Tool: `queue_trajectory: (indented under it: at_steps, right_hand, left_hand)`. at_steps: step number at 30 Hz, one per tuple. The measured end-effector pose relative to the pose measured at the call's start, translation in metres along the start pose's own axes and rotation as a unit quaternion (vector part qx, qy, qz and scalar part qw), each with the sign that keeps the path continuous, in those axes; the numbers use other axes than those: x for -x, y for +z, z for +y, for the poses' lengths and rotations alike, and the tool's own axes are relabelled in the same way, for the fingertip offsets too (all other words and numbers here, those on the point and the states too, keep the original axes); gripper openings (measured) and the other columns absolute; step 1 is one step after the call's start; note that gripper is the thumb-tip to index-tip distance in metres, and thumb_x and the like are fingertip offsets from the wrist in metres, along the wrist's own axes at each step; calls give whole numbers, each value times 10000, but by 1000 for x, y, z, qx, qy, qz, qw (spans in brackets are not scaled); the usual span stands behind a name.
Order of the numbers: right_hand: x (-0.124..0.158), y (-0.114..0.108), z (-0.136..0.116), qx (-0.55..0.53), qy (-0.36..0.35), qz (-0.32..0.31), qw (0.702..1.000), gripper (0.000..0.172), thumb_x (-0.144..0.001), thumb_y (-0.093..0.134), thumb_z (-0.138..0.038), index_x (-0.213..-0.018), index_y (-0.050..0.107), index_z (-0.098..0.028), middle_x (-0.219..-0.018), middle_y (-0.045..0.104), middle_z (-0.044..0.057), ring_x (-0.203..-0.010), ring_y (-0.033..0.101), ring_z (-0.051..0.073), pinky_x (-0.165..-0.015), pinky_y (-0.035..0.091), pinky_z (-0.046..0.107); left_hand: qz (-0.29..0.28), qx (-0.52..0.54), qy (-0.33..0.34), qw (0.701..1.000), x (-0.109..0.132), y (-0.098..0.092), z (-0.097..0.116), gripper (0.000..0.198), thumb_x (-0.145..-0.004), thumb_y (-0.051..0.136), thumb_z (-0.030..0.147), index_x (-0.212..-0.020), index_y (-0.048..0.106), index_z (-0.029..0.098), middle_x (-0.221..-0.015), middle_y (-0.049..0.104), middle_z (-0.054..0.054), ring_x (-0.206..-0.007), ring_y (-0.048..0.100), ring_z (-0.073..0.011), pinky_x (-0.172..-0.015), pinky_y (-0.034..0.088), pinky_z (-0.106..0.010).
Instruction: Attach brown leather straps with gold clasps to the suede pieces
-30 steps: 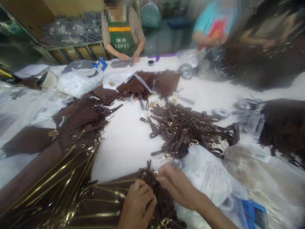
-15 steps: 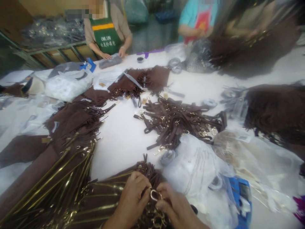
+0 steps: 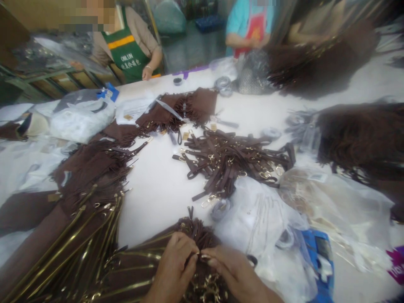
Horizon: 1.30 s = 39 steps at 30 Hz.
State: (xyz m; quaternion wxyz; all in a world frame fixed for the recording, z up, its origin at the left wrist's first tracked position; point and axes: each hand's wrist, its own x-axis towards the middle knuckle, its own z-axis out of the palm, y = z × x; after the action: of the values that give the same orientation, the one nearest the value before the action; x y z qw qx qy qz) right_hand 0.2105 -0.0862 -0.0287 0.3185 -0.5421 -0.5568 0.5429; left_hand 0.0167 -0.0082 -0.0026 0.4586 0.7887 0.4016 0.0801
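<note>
My left hand (image 3: 178,263) is closed in a pinch at the bottom centre, thumb against the fingers; what it pinches is mostly hidden. Close beside it, my right hand (image 3: 233,269) pinches a gold-coloured metal clasp (image 3: 205,256), now seen nearly edge-on between the two sets of fingertips. Under both hands lie brown pouches with gold zippers (image 3: 134,266) and a cluster of gold rings and hooks (image 3: 208,288). Brown tassel fringe (image 3: 197,229) shows just beyond my fingers.
A heap of brown wrist straps with gold clasps (image 3: 233,158) lies mid-table. White plastic bags (image 3: 261,227) and a blue packet (image 3: 318,261) are on the right, fringed brown pieces (image 3: 85,164) on the left. A person in a green apron (image 3: 128,54) stands across the table.
The clasp has turned from showing its open loop to nearly edge-on, and my fingertips have come closer together. Across the table, the green-aproned person has lifted a clear plastic bag leftward.
</note>
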Motion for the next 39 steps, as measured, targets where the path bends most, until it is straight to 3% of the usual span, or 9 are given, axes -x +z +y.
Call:
queue_trajectory:
  at_steps: [4,7,13,20,29,39]
  right_hand:
    - [-4,-4,-2,-95,71,-24,993,184,-991,455,-367,-1067,565,-241,-753,668,-27,-684,617,153,-648,446,258]
    - [-10,-1,2,-157,89,-41,983,172,-970,495,-373,-944,554,-213,-707,623,-39,-617,568,126,-581,408,229]
    - [-12,8,13,-125,59,-17,990,179,-963,501,-349,-879,564,-204,-720,587,-39,-671,557,129,-621,393,235]
    - [-14,8,19,-143,73,-51,986,207,-960,510,-372,-851,536,-198,-689,557,-50,-635,515,112,-597,367,225]
    - [-39,10,48,-361,143,-173,905,388,-798,729,-490,-925,549,-170,-599,571,-69,-484,426,61,-459,289,165]
    - [-40,15,48,-441,164,-152,869,440,-744,778,-519,-842,536,-164,-597,565,-60,-476,429,47,-440,270,162]
  left_hand:
    - [-7,-1,-4,1000,0,1,-3,149,-948,462,224,-887,597,207,-891,612,-63,-951,480,-248,-810,415,-381]
    - [-7,-2,-12,1000,0,1,-3,134,-938,478,208,-875,596,205,-879,612,-60,-948,480,-248,-800,412,-373]
    - [-21,6,-10,1000,0,-1,-2,137,-959,457,225,-899,578,201,-897,598,-56,-967,472,-239,-819,405,-373]
    - [-71,8,4,997,0,-7,-5,145,-973,449,251,-951,584,206,-930,601,-60,-986,467,-237,-838,401,-372]
    - [-56,27,-17,998,-1,-6,-4,158,-961,439,237,-890,575,198,-876,572,-57,-921,499,-225,-772,400,-340]
    - [-92,83,-23,992,-2,-15,-9,241,-871,652,446,-939,624,216,-928,588,-40,-939,515,-219,-794,403,-313]
